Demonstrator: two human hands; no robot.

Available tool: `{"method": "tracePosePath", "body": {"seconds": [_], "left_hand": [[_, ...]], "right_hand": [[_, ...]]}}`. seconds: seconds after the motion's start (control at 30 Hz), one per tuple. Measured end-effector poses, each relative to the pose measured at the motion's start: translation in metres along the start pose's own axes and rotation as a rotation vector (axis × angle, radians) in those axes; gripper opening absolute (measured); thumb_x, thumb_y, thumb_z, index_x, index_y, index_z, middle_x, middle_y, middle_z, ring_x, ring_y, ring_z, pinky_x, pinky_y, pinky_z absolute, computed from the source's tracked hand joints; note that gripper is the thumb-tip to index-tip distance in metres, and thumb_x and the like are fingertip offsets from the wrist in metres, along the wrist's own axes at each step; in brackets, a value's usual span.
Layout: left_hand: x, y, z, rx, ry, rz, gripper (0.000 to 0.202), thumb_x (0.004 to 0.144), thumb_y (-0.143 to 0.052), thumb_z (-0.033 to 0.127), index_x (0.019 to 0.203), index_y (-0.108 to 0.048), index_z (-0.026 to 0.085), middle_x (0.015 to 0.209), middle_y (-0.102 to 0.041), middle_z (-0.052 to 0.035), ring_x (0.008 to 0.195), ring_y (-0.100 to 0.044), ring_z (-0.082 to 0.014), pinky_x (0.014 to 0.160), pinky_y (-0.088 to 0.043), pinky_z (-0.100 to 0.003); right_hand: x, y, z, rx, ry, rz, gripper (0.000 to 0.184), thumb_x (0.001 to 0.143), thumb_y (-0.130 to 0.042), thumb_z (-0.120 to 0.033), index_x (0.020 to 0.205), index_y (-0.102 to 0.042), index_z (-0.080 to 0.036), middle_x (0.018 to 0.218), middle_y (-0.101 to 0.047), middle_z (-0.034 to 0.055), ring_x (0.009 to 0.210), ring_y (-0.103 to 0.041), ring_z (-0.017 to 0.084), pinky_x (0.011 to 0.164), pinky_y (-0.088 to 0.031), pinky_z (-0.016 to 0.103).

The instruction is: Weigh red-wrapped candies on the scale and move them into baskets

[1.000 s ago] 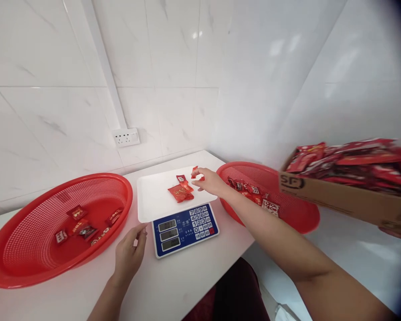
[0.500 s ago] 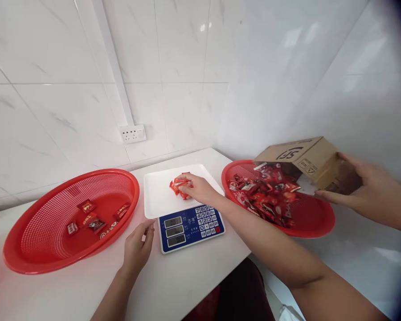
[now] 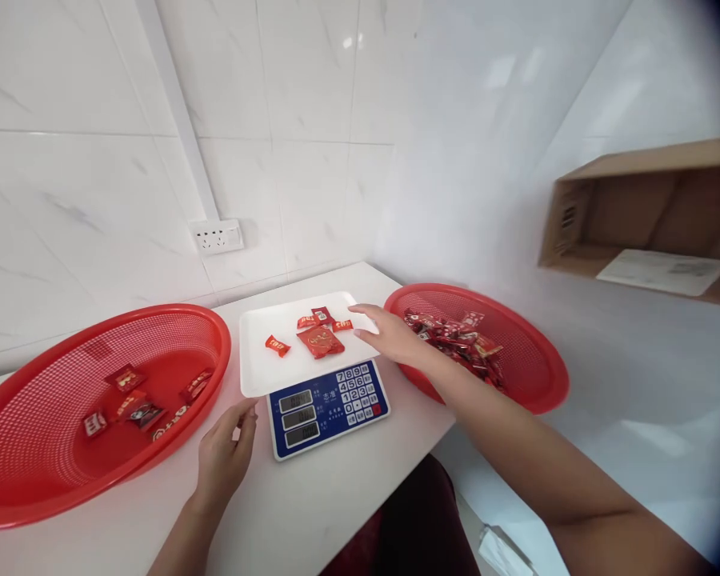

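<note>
Red packets (image 3: 321, 342) lie on the white tray (image 3: 261, 371) of the scale (image 3: 331, 410). Your right hand (image 3: 391, 334), empty, spreads thumb and fingers apart at the tray's right edge. Your left hand (image 3: 223, 452) curls near the tray's front corner; whether its thumb meets its fingertips, I cannot quite tell.

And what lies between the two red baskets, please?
The head view shows a digital weighing scale, its white tray carrying red packets, plus the left hand and right hand.

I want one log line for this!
right hand: open at white tray; left hand: beside scale; tray: red packets; left basket: packets; right basket: packets; cardboard box: upper right
</note>
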State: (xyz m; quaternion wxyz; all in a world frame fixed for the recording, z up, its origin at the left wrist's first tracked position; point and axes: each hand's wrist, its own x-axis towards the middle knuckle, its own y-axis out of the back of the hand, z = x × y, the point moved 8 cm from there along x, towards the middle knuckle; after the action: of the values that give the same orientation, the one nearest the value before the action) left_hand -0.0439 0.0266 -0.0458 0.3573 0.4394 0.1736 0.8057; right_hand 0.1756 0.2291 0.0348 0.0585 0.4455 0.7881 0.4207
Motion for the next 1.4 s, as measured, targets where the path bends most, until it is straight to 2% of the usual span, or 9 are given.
{"method": "tracePosePath", "body": {"seconds": [0.23,0.4,0.5,0.6,0.8,0.97,1.07,1.2,1.4], "left_hand": [[0.003,0.002,0.0,0.048,-0.001,0.022,0.028,0.084,-0.045,0.04,0.092,-0.062,0.02,0.07,-0.07,-0.0023,0.06,-0.066,-0.0134,0.044,-0.048,-0.016],[0.002,0.0,0.001,0.068,-0.013,0.019,0.028,0.084,-0.045,0.041,0.092,-0.062,0.02,0.07,-0.07,-0.0021,0.061,-0.067,-0.0135,0.045,-0.049,-0.016],[0.002,0.0,0.003,0.067,-0.031,0.025,0.029,0.085,-0.044,0.041,0.091,-0.062,0.02,0.07,-0.07,-0.0023,0.061,-0.067,-0.0133,0.045,-0.049,-0.016],[0.003,0.002,0.004,0.067,-0.036,0.033,0.029,0.085,-0.044,0.041,0.092,-0.062,0.02,0.07,-0.07,-0.0023,0.061,-0.067,-0.013,0.045,-0.049,-0.015],[0.003,0.002,0.003,0.069,-0.021,0.024,0.028,0.085,-0.044,0.04,0.091,-0.062,0.02,0.068,-0.07,-0.0022,0.06,-0.067,-0.0132,0.044,-0.049,-0.015],[0.004,0.003,0.002,0.069,-0.011,0.023,0.029,0.085,-0.044,0.042,0.091,-0.063,0.02,0.069,-0.071,-0.0022,0.06,-0.067,-0.0137,0.044,-0.049,-0.016],[0.004,0.003,0.002,0.067,-0.015,0.019,0.031,0.085,-0.043,0.043,0.091,-0.063,0.02,0.07,-0.071,-0.0029,0.061,-0.067,-0.0141,0.044,-0.049,-0.016],[0.003,0.002,0.001,0.046,-0.001,0.016,0.03,0.085,-0.044,0.042,0.091,-0.063,0.019,0.07,-0.071,-0.0032,0.059,-0.067,-0.0137,0.044,-0.05,-0.016],[0.001,0.0,0.005,-0.041,-0.023,0.0,0.026,0.085,-0.046,0.035,0.093,-0.064,0.018,0.075,-0.071,-0.0048,0.062,-0.067,-0.0137,0.045,-0.051,-0.017]], "right_hand": [[-0.042,0.071,0.096,-0.348,-0.344,-0.159,0.033,0.082,-0.054,-0.028,0.115,-0.059,-0.023,0.114,-0.065,0.0076,0.103,-0.061,0.027,0.087,-0.047,0.038],[-0.072,0.072,0.127,-0.454,-0.409,-0.31,0.048,0.064,-0.071,-0.029,0.112,-0.063,-0.026,0.117,-0.063,0.0082,0.099,-0.061,0.031,0.077,-0.049,0.036],[-0.077,0.071,0.138,-0.516,-0.435,-0.283,0.051,0.066,-0.069,-0.026,0.116,-0.061,-0.027,0.127,-0.057,0.0088,0.108,-0.056,0.032,0.08,-0.047,0.036],[-0.076,0.082,0.146,-0.571,-0.479,-0.201,0.037,0.072,-0.06,-0.02,0.108,-0.064,-0.022,0.114,-0.064,0.0129,0.102,-0.06,0.034,0.076,-0.046,0.038],[-0.068,0.117,0.137,-0.53,-0.468,0.016,0.026,0.08,-0.051,-0.023,0.104,-0.06,-0.023,0.101,-0.068,0.0071,0.094,-0.061,0.025,0.074,-0.045,0.031],[-0.065,0.125,0.13,-0.39,-0.452,0.081,0.009,0.076,-0.055,-0.026,0.082,-0.059,-0.021,0.081,-0.067,0.0016,0.076,-0.061,0.02,0.068,-0.045,0.029],[-0.065,0.122,0.13,-0.279,-0.457,0.11,0.003,0.073,-0.057,-0.022,0.075,-0.059,-0.02,0.08,-0.067,0.0017,0.076,-0.062,0.02,0.067,-0.047,0.029],[-0.063,0.117,0.121,-0.09,-0.475,0.19,0.014,0.079,-0.051,-0.022,0.091,-0.057,-0.019,0.09,-0.068,0.0054,0.076,-0.065,0.019,0.063,-0.053,0.029],[-0.035,0.071,0.074,0.653,-0.384,0.297,0.012,0.075,-0.062,-0.023,0.086,-0.058,-0.019,0.086,-0.07,0.0052,0.08,-0.067,0.02,0.075,-0.056,0.036]]}}
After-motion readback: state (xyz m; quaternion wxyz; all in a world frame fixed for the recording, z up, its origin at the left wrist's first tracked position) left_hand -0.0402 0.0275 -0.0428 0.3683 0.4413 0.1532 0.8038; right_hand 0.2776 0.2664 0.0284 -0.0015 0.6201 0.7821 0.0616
